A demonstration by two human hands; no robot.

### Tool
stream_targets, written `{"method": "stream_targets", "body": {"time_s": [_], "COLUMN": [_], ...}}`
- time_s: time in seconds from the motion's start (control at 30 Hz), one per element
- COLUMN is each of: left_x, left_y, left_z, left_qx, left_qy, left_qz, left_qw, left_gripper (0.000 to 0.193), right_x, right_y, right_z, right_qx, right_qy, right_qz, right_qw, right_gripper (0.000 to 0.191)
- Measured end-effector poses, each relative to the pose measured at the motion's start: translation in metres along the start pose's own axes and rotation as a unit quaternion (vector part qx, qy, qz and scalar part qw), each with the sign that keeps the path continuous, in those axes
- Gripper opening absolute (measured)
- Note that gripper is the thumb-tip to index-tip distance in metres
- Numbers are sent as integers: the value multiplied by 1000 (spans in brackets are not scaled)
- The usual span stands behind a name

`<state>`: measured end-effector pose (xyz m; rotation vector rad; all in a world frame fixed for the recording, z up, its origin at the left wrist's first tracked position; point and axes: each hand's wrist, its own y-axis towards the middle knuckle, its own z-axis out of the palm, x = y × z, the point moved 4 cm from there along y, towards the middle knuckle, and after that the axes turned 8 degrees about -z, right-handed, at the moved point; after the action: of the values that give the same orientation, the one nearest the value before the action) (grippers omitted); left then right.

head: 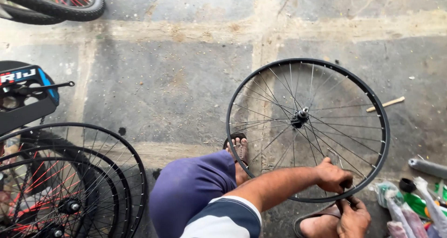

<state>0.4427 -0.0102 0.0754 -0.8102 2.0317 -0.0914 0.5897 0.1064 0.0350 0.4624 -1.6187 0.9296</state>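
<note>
A black bicycle wheel [384, 126] with thin metal spokes and a hub [300, 116] stands on the concrete floor in front of me, without a tyre. My left hand [333, 176] reaches across from the left and is closed around the lower part of the rim and its spokes. Just below it, my right hand [354, 217] pinches at the same stretch of rim; whether it holds a small tool is hidden. My knee in purple shorts [191, 187] and my sandalled feet [240, 149] press close to the wheel.
Several spoked wheels [70, 187] lie stacked at the lower left, beside a black bicycle part [23, 93]. A tyre [56, 5] shows at the top left. A wooden stick [385, 104], a metal tube [426, 167] and plastic packets [409, 205] lie on the right.
</note>
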Motion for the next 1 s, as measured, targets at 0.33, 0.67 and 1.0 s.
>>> {"method": "stream_targets", "body": {"time_s": [0.33,0.67,1.0], "left_x": [6,4,17], "left_y": [1,-7,-1], "left_z": [2,-4,12], "left_qx": [32,44,35], "left_qy": [54,55,123], "left_qz": [-13,-5,21], "left_qw": [998,998,992], "left_gripper": [35,38,32], "right_x": [12,14,21], "right_y": [9,15,5], "right_z": [17,53,35], "right_qx": [-13,-20,-38], "right_qy": [-129,-120,-97], "right_qz": [14,92,125], "right_qw": [991,988,987], "right_gripper": [37,35,41]}}
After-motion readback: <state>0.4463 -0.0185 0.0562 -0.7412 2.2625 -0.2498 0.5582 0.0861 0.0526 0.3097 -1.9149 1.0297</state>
